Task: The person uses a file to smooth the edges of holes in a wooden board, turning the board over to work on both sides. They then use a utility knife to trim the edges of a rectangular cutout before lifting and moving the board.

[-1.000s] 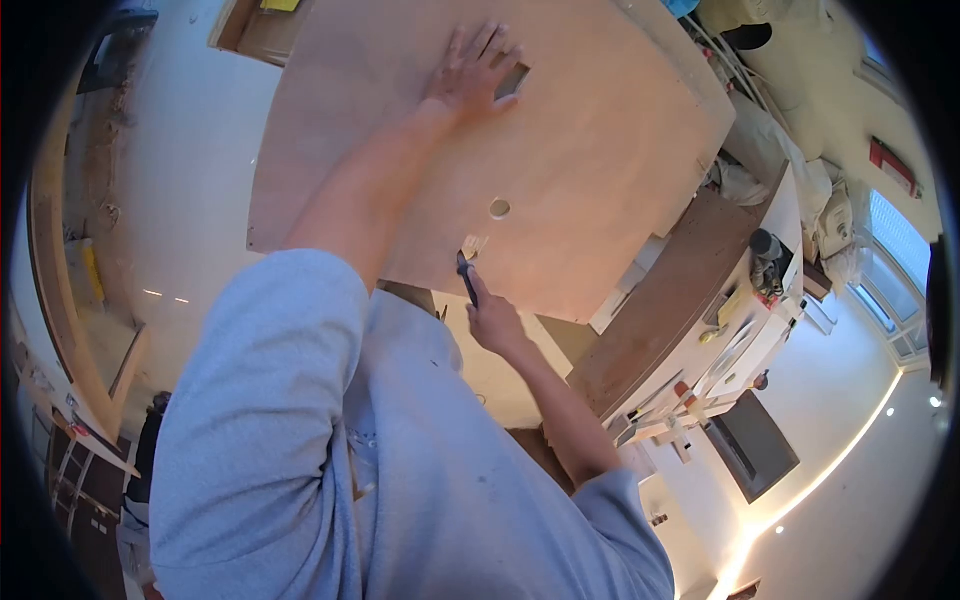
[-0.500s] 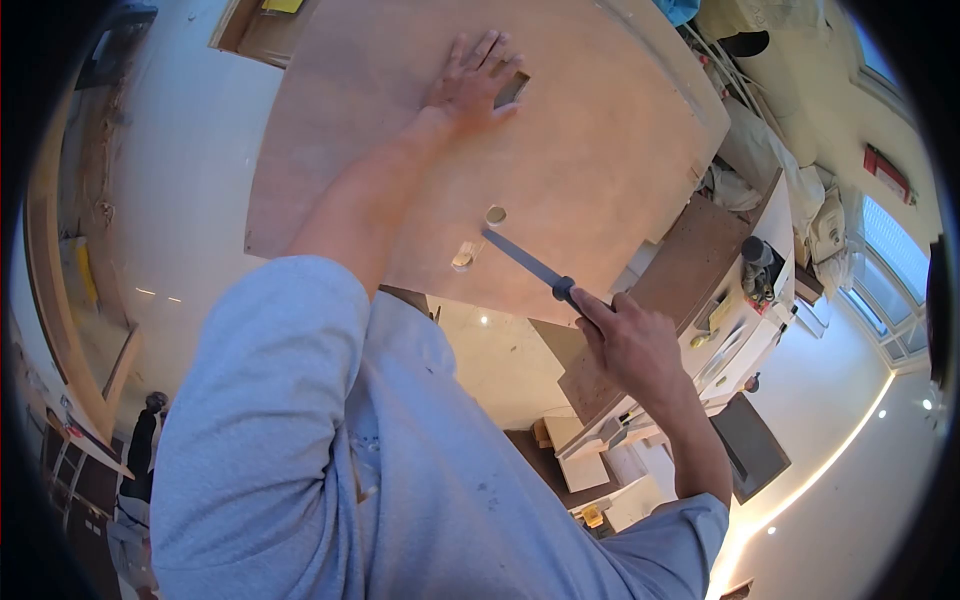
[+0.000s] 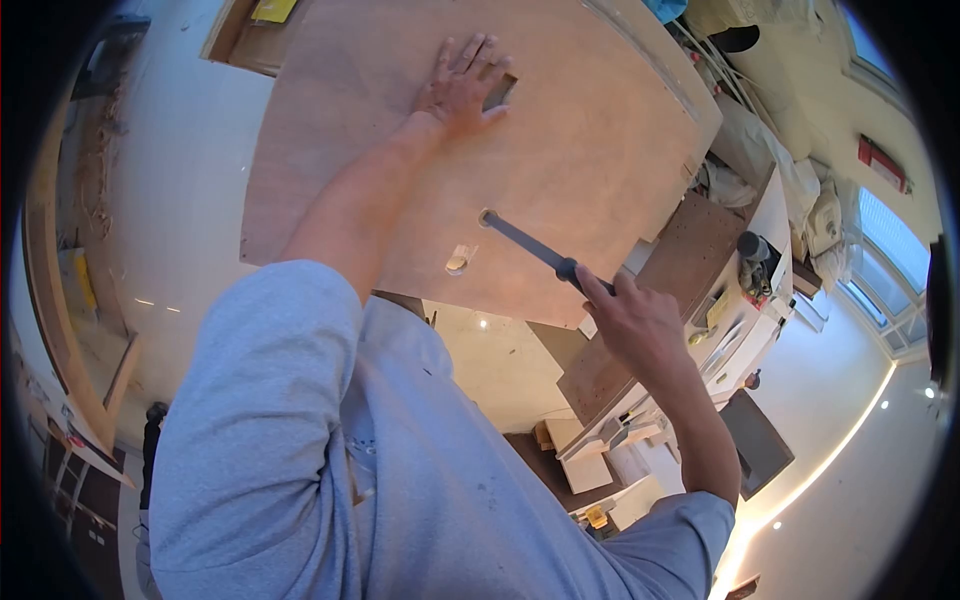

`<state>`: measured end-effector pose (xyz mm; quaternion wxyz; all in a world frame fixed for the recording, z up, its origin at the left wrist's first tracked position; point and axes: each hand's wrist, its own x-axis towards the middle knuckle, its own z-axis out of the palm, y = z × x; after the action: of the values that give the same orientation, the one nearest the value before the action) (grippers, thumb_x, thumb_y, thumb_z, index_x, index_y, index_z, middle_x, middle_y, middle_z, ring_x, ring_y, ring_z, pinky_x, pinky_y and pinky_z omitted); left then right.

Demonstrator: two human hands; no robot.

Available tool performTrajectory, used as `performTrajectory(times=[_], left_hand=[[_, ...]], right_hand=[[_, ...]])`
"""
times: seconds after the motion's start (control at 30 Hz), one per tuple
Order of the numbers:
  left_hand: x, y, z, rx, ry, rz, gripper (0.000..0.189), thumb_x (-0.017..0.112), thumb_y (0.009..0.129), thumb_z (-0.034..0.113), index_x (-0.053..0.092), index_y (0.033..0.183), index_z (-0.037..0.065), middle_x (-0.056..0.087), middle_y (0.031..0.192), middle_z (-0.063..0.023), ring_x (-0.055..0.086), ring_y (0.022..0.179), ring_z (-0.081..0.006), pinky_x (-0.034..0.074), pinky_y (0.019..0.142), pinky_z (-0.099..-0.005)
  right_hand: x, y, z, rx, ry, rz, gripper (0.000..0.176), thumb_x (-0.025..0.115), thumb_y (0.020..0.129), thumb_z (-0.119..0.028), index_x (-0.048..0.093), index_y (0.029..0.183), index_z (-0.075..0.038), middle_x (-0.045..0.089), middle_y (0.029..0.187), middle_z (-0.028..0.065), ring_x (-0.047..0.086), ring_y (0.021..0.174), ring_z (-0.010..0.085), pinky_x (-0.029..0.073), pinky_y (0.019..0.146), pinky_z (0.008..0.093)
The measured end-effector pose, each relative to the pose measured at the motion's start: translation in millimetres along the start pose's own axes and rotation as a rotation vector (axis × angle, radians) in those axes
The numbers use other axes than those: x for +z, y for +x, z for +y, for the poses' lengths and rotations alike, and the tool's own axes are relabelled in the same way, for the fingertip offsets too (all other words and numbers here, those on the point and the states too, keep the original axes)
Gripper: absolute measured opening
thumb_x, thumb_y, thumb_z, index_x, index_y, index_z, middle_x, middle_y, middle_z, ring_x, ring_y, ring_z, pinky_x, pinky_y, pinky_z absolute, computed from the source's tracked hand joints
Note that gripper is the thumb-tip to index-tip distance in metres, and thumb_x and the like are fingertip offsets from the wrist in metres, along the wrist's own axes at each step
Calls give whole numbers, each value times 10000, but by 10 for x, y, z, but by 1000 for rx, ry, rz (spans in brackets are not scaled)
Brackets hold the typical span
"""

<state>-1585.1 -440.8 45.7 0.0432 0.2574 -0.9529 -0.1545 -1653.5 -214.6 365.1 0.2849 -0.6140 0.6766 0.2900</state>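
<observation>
A large brown wooden panel lies in front of me. My left hand rests flat on it with fingers spread, beside a rectangular cutout. In my right hand is a file, gripped by its dark handle. The grey blade points up and left, its tip at a small round hole in the panel; how deep the tip sits is hard to see. Just below that hole is an oblong opening with a pale edge.
A brown board and a cluttered bench with a dark cylindrical tool stand to the right. Wrapped plastic bundles lie behind it. At upper left is a wooden box frame. Another person is partly visible at lower left.
The file has moved up and left, its tip going from just below the round hole to the hole itself. My left hand stays on the panel; the view has shifted slightly.
</observation>
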Motion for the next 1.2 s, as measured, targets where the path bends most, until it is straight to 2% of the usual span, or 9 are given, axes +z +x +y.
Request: performTrajectory(times=[0.33,0.43,0.6,0.7,0.83,0.97,1.1,1.13,1.2], left_hand=[[-4,-19,-20,17,-25,38,770,543,887,598,339,1514,198,226,1606,-115,117,1511,-260,61,1193,-580],[55,-11,-35,17,-43,37,756,517,897,602,343,1509,195,217,1609,-107,104,1512,-252,41,1196,-577],[8,-27,-6,-1,-25,14,748,499,904,602,338,1510,194,207,1613,-103,91,1515,-250,20,1198,-572],[9,-23,0,-2,-10,-9,748,489,908,606,332,1514,196,202,1616,-101,94,1514,-250,14,1196,-574],[40,-13,-16,8,-23,36,756,518,892,607,345,1510,208,208,1615,-101,112,1512,-257,49,1192,-577],[40,15,-19,-5,-9,12,757,535,888,600,345,1511,217,208,1615,-101,115,1512,-257,62,1193,-575],[-42,2,-32,-5,0,-3,761,534,891,601,331,1518,219,217,1612,-103,121,1510,-254,63,1193,-576],[-19,-8,-21,-2,-16,3,763,534,892,602,331,1518,216,220,1610,-106,122,1510,-254,62,1193,-576],[-14,31,-31,7,-39,33,765,534,891,605,336,1516,211,226,1608,-111,125,1510,-258,62,1193,-577]], right_hand=[[379,209,-114,78,-56,-265,512,526,957,-217,426,1456,-160,607,832,124,673,660,300,552,577,432],[621,244,-221,117,236,-362,543,525,976,-273,376,1488,-174,636,800,166,679,688,356,554,613,472],[1650,1149,-724,339,1124,98,524,545,969,-241,400,1449,-89,643,816,278,636,731,446,485,659,504],[1587,870,-710,325,1114,50,551,549,965,-235,375,1468,-94,649,825,279,637,738,450,490,651,500],[1026,91,-499,247,399,-281,615,556,945,-188,314,1508,-139,636,803,282,631,720,442,489,647,520],[1732,434,-840,193,1024,135,637,553,944,-156,279,1515,-90,648,821,277,629,712,448,482,606,515],[1927,1155,-1061,505,1535,123,570,526,986,-193,322,1495,-37,618,727,120,582,590,223,469,545,395],[1455,991,-973,616,1923,-70,561,508,1004,-209,325,1502,-26,519,693,19,464,571,93,421,504,287],[1309,578,-909,483,1850,-68,552,487,1015,-210,318,1512,-40,462,687,-13,401,526,57,373,473,233]])
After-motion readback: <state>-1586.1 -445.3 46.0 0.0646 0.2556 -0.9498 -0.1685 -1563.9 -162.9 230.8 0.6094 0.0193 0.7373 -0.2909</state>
